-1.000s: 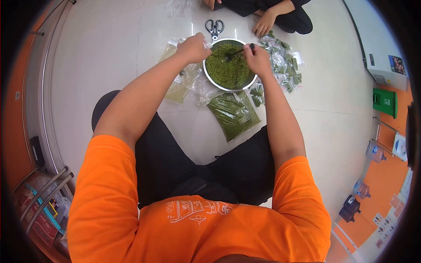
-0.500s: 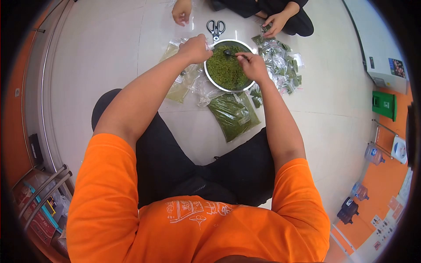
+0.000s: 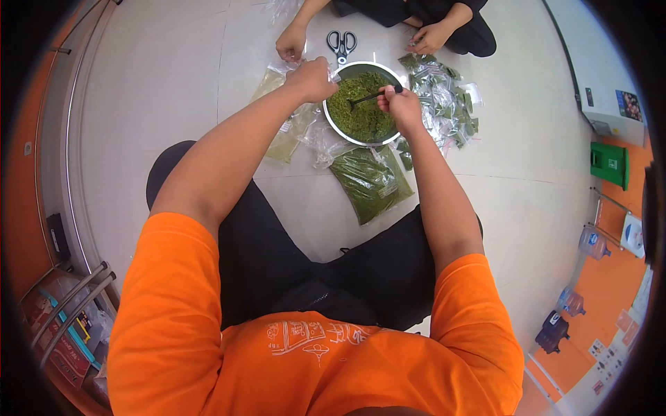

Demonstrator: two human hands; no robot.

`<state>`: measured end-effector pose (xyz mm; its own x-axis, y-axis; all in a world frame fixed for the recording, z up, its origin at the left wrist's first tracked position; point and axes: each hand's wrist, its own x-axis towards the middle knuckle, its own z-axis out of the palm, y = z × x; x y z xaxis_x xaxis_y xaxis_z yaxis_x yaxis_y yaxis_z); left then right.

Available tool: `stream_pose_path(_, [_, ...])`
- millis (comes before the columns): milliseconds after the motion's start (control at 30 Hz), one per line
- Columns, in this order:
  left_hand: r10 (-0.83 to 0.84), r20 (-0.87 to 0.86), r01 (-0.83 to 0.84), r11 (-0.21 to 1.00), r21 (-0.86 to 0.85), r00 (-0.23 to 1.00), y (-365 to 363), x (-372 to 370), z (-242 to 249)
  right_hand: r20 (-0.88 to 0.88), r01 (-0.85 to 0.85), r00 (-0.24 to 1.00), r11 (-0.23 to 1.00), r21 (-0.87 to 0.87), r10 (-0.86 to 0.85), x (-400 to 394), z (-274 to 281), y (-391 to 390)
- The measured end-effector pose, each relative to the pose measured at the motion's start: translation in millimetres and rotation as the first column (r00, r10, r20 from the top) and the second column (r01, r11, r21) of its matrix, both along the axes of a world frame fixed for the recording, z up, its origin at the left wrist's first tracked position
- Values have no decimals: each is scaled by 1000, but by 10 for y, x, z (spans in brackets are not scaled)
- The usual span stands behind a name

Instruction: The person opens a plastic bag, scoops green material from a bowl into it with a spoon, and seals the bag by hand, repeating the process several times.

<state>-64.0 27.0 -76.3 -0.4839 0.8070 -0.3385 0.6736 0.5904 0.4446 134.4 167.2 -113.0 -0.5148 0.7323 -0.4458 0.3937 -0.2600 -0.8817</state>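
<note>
The person sits on a pale tiled floor [image 3: 173,83] with a round metal bowl [image 3: 331,125] set in front of the knees. The bowl is filled with loose green flakes [image 3: 361,114]. The right hand [image 3: 400,105] is closed around the handle of a dark spoon [image 3: 371,96], whose far end points left and lies over the flakes near the middle of the bowl. The left hand [image 3: 312,78] is curled shut at the bowl's left rim, pinching what appears to be a small clear bag [image 3: 334,75]; the bag is too small to make out in detail. The two hands are apart, one at each side of the bowl. A large clear bag of green flakes [image 3: 371,182] lies flat on the floor just nearer than the bowl, touching its rim or nearly so. A flat empty bag [image 3: 281,135] lies left of the bowl. A heap of small filled packets [image 3: 447,104] lies just right of the bowl. Scissors [image 3: 340,45] lie just beyond the bowl. Beyond these, a second person sits opposite: one hand [image 3: 290,48] rests near the scissors, and the other hand [image 3: 430,38] rests at the far edge of the packet heap.
</note>
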Motion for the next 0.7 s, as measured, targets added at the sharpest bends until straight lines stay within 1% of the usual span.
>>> stream_pose_path(67, [-14, 3, 14, 1000, 26, 1000, -14, -11, -33, 14, 51, 999, 997, -57, -51, 63, -2, 98])
stream_pose_path(100, [-23, 15, 23, 999, 34, 1000, -16, -18, -57, -39, 108, 993, 988, -111, -113, 100, -16, 155])
stream_pose_path(233, [-74, 35, 72, 996, 59, 997, 6, 5, -137, -66, 197, 973, 949, -245, -219, 309, 29, 412])
stream_pose_path(367, [-134, 62, 124, 983, 134, 989, 123, 79, -234, -132, 262, 944, 931, -254, -302, 495, 115, 605])
stream_pose_path(400, [-158, 79, 145, 978, 149, 984, 159, 103, -286, -126, 287, 940, 934, -214, -317, 516, 236, 604])
stream_pose_path(467, [-204, 114, 182, 967, 178, 972, 242, 141, -371, -169, 286, 934, 943, -169, -314, 583, 388, 645])
stream_pose_path(567, [-245, 170, 209, 956, 206, 954, 327, 245, -348, -219, 299, 918, 940, -166, -331, 635, 607, 646])
stream_pose_path(667, [-273, 169, 225, 940, 256, 947, 408, 327, -357, -244, 277, 920, 949, -153, -307, 629, 742, 589])
stream_pose_path(700, [-257, 163, 211, 944, 254, 952, 427, 362, -328, -246, 278, 920, 951, -139, -305, 609, 777, 559])
